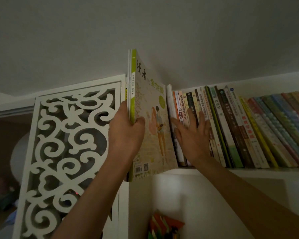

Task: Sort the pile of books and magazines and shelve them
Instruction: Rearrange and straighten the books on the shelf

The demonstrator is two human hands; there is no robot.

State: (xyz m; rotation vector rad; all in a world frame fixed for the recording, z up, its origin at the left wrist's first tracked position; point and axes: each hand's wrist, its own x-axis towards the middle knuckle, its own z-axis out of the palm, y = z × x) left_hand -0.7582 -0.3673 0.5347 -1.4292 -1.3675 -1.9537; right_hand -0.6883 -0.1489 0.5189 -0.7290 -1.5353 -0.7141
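Standing white against the dim wall, the bookcase [214,171] is carrying a carved scrollwork side panel [71,152] at its left end and a top shelf that is holding a long row of books [240,128], all of them leaning to the left. At the left end of that row, the magazines [150,118], a thin bunch with an illustrated cream and green cover, are standing upright between the panel and the first books, their lower edge sitting at the shelf's front lip and their tops rising well above the row. Reaching up from below, the left hand [126,133] is gripping the magazines' spines, thumb on the cover and fingers curling round the far side. Just beside them, the right hand [192,133] is pressing flat against the nearest book spines, its fingers straight and spread. Lower down, a few orange and green books [164,225] are showing on a shelf below.
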